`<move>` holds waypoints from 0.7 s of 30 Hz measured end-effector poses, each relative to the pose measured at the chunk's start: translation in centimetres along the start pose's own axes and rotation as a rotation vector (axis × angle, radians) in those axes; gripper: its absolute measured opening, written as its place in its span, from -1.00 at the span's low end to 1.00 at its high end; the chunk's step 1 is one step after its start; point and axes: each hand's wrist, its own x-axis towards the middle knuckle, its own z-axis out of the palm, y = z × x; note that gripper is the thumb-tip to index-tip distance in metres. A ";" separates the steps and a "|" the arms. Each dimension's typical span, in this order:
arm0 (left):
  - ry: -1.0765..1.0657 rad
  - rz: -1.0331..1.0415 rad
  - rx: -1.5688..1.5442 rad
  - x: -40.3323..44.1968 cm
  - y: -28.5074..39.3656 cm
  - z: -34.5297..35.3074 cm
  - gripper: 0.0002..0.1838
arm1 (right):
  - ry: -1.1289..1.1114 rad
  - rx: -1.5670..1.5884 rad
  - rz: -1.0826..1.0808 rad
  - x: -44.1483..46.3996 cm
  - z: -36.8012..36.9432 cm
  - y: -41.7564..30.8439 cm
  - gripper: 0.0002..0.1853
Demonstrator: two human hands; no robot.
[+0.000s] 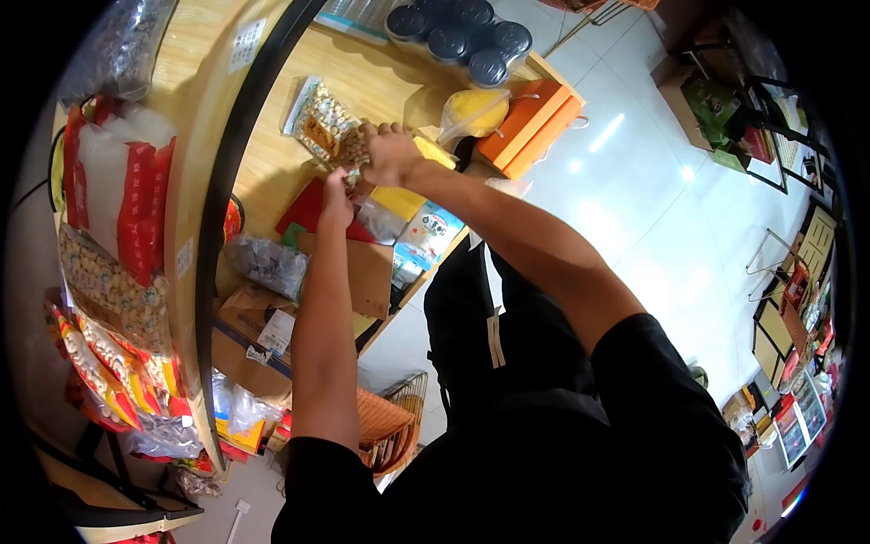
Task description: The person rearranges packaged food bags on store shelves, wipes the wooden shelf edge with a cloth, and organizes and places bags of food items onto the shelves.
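A clear bag of round, nut-like pieces [323,120] with an orange label lies on the wooden shelf, its near end running to my hands. My right hand [391,156] has its fingers curled over that end. Just beside it, my left hand [338,196] pinches at the same end, thumb and fingers close together. Part of the grip is hidden behind the fingers. Below the hands lie a red packet [304,207] and a white-and-blue packet [430,234].
Dark-lidded containers [449,43] stand at the back edge, near a yellow bag [476,111] and an orange box [533,127]. A black-edged shelf upright [237,163] rises at left. Cardboard boxes [254,331] and an orange basket [385,422] sit lower down.
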 end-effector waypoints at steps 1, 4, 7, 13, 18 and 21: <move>0.050 -0.019 0.049 -0.3 0.6 -1.1 -0.80 | 0.041 0.056 -0.040 -0.4 0.1 -0.5 -0.28; -0.021 0.029 -0.077 -2.3 2.4 -3.1 -0.82 | 0.070 0.186 -0.097 -1.3 -0.5 -2.0 -0.40; -0.164 0.059 -0.142 -4.9 4.2 -4.8 -0.76 | 0.056 0.268 -0.139 -3.1 -0.6 -3.9 -0.47; -0.139 0.127 -0.163 -11.1 2.1 -4.3 -0.50 | 0.078 0.417 -0.093 -9.6 0.5 -6.6 -0.48; -0.033 0.231 -0.242 -17.3 -3.6 -4.8 -0.51 | 0.007 0.492 -0.194 -15.6 0.0 -5.5 -0.52; 0.050 0.336 -0.297 -22.7 -6.2 -4.2 -0.46 | -0.096 0.508 -0.137 -19.4 -0.4 -5.0 -0.51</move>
